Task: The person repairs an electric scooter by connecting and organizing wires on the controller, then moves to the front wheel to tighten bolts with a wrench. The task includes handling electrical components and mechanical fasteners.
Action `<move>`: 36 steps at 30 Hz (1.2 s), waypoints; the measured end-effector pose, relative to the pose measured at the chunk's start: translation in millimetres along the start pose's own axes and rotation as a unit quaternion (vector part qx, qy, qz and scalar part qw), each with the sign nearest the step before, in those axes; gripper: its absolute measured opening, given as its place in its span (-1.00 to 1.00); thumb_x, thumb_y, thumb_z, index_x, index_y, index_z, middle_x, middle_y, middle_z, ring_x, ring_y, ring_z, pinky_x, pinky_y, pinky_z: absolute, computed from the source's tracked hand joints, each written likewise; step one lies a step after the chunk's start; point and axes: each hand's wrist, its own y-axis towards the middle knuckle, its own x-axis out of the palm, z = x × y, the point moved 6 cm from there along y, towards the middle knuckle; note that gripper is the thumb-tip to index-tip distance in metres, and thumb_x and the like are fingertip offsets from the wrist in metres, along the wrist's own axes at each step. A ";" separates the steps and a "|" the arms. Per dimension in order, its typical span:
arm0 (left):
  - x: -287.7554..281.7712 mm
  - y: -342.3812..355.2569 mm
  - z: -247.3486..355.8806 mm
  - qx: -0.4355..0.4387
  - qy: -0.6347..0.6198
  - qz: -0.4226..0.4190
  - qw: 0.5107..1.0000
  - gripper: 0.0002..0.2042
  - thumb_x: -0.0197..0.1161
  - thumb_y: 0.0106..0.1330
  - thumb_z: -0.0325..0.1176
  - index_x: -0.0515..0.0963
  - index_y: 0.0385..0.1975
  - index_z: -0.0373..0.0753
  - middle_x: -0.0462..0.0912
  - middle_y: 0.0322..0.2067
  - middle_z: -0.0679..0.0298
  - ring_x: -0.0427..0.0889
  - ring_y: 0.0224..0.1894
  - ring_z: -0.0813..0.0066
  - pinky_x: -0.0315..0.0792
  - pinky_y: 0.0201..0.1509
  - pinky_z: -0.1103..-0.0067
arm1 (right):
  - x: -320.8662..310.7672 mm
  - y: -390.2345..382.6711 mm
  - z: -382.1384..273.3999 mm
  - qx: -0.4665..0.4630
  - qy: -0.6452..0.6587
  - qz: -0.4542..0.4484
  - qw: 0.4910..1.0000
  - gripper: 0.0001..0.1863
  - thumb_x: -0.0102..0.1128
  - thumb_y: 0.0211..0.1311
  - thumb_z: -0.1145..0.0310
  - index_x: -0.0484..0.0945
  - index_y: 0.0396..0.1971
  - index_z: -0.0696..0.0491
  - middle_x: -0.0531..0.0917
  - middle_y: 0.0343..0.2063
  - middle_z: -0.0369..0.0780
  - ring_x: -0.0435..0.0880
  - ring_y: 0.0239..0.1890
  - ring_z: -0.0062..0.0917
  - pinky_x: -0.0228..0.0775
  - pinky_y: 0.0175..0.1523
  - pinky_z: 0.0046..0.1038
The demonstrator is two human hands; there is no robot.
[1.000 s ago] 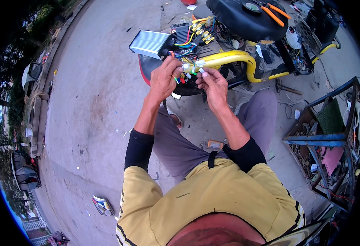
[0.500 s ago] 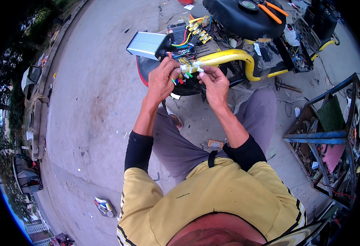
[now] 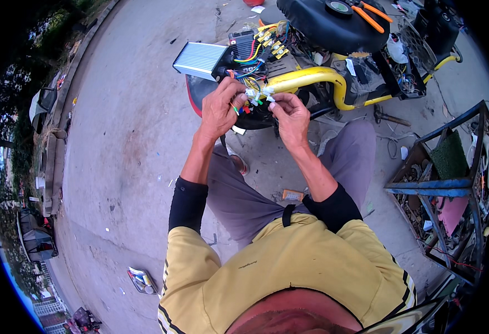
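Note:
Both hands meet over a bunch of small wire connectors (image 3: 254, 97), mostly white with bits of green and red. My left hand (image 3: 220, 106) pinches the bunch from its left side, and a few coloured wire ends poke out under the fingers. Between thumb and forefinger of my right hand (image 3: 290, 116) is a small white connector (image 3: 270, 98). Just beyond sits a silver finned controller box (image 3: 201, 59), with coloured wires (image 3: 248, 65) running from it. A bent yellow frame tube (image 3: 306, 76) of a vehicle passes right behind the connectors.
A black seat (image 3: 333, 25) carries orange-handled pliers (image 3: 369, 18). To the right, a hammer (image 3: 392, 118) lies on the ground near a metal rack (image 3: 431, 186) full of scrap. A small tray (image 3: 142, 280) of items sits at lower left, and an orange box (image 3: 293, 195) between my legs.
My right hand has shifted very slightly left and down with its white connector. The left hand stays on the bunch, almost unmoved.

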 end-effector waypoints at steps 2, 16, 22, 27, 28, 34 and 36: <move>-1.8 -1.1 -3.9 -0.014 -0.053 0.013 0.998 -0.85 0.29 0.46 -0.33 0.60 -0.13 -0.27 0.63 -0.18 0.22 0.70 -0.17 0.15 0.55 -0.08 0.41 | 0.7 0.1 0.2 0.000 0.002 0.004 1.000 -0.79 0.32 0.33 0.63 0.65 -0.06 0.19 0.74 -0.26 -0.30 0.70 -0.27 -0.73 0.52 -0.21 -0.63; -4.9 -1.8 -7.6 -0.032 -0.092 0.003 0.995 -0.83 0.30 0.39 -0.37 0.60 -0.14 -0.29 0.62 -0.18 0.20 0.69 -0.18 0.24 0.55 -0.08 0.46 | -0.7 -1.5 3.5 0.047 -0.058 -0.014 0.997 -0.75 0.31 0.43 0.48 0.60 0.04 0.18 0.74 -0.22 -0.26 0.70 -0.26 -0.69 0.56 -0.16 -0.60; -5.2 -0.5 -2.1 -0.028 -0.066 -0.010 0.997 -0.80 0.39 0.24 -0.38 0.64 -0.18 -0.27 0.64 -0.19 0.23 0.71 -0.21 0.27 0.56 -0.11 0.46 | 11.6 6.8 -7.0 0.019 -0.090 -0.033 0.995 -0.63 0.27 0.49 0.43 0.54 0.21 0.17 0.73 -0.09 -0.23 0.72 -0.26 -0.67 0.53 -0.24 -0.62; -7.1 0.0 1.0 -0.029 -0.058 -0.007 0.998 -0.77 0.44 0.19 -0.35 0.66 -0.19 -0.25 0.65 -0.20 0.24 0.71 -0.22 0.29 0.55 -0.14 0.47 | 15.7 10.3 -6.7 -0.011 -0.116 -0.046 0.992 -0.65 0.36 0.35 0.55 0.62 0.12 0.18 0.71 -0.15 -0.27 0.65 -0.26 -0.69 0.53 -0.19 -0.58; -6.9 -0.2 1.0 -0.030 -0.060 -0.004 0.998 -0.77 0.46 0.18 -0.34 0.66 -0.20 -0.25 0.65 -0.21 0.25 0.71 -0.24 0.30 0.55 -0.15 0.47 | 15.2 10.9 -5.5 -0.008 -0.125 -0.047 0.991 -0.65 0.37 0.31 0.56 0.64 0.09 0.19 0.72 -0.16 -0.25 0.66 -0.25 -0.66 0.55 -0.16 -0.54; -7.4 0.4 4.4 -0.026 -0.056 0.000 0.998 -0.70 0.60 0.09 -0.29 0.63 -0.29 -0.24 0.64 -0.26 0.30 0.67 -0.31 0.35 0.53 -0.23 0.48 | 14.0 8.0 -17.0 -0.082 -0.143 -0.027 0.986 -0.73 0.39 0.26 0.60 0.67 -0.04 0.16 0.68 -0.23 -0.26 0.63 -0.31 -0.64 0.53 -0.19 -0.54; -6.1 0.9 4.4 -0.005 -0.054 0.016 0.998 -0.68 0.64 0.06 -0.29 0.62 -0.32 -0.24 0.63 -0.27 0.31 0.65 -0.34 0.37 0.52 -0.25 0.48 | 17.4 3.3 -28.9 -0.106 -0.147 -0.022 0.983 -0.76 0.39 0.25 0.62 0.66 -0.09 0.16 0.66 -0.25 -0.27 0.62 -0.34 -0.64 0.52 -0.22 -0.55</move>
